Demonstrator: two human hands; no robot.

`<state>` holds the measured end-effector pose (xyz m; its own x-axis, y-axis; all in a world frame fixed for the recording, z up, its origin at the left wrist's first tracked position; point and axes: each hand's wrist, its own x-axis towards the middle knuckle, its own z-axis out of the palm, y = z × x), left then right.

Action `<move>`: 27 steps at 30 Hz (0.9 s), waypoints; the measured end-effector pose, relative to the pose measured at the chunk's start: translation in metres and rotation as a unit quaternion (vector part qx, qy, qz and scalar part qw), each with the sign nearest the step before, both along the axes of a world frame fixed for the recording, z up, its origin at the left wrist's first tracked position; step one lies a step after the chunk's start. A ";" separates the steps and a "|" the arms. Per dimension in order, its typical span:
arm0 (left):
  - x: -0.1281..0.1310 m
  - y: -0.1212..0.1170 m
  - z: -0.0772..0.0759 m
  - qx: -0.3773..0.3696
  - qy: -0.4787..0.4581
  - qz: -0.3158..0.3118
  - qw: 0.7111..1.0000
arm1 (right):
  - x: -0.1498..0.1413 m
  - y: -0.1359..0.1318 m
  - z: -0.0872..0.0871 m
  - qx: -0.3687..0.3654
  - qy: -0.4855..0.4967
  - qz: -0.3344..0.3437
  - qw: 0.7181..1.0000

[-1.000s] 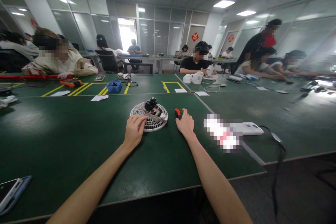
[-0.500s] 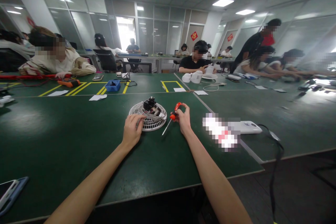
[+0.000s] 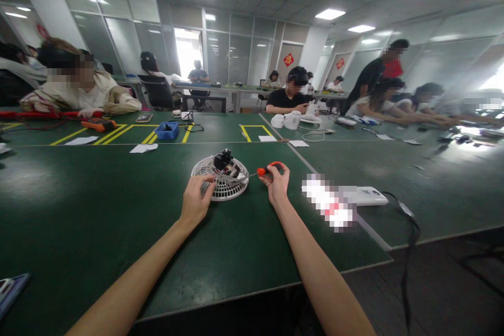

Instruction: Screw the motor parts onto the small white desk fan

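Note:
A round white fan grille [image 3: 226, 192] lies on the green table with a black motor [image 3: 224, 158] and grey wires on top of it. My left hand [image 3: 197, 197] is at the grille's near left side, its fingers curled over the rim; what the fingertips touch is partly hidden. In my right hand [image 3: 277, 187] is a screwdriver [image 3: 261, 171] with an orange and black handle. Its thin shaft points left toward the motor and wires, over the grille's right edge. I cannot tell whether the tip touches anything.
On the right lie a lit, blurred-out screen [image 3: 328, 203] and a white power bank [image 3: 370, 196] with a black cable. Farther back are a blue bin [image 3: 167, 130], paper slips, an orange multimeter [image 3: 99, 124] and white housings [image 3: 291, 120]. Several people sit around the tables.
The screwdriver has swung from pointing down at the table to pointing left, its shaft now over the grille. My left hand stays at the grille. The view has shifted slightly.

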<state>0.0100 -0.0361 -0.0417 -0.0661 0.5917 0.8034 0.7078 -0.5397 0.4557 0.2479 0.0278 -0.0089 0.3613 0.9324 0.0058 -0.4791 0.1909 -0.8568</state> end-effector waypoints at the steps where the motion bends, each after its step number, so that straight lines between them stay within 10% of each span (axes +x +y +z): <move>1: 0.000 0.000 0.000 0.001 -0.001 -0.002 1.000 | -0.001 0.000 0.000 -0.003 0.003 0.001 1.000; 27: 0.008 -0.009 0.008 0.030 0.001 -0.053 0.998 | -0.019 -0.015 0.009 0.028 0.010 0.008 1.000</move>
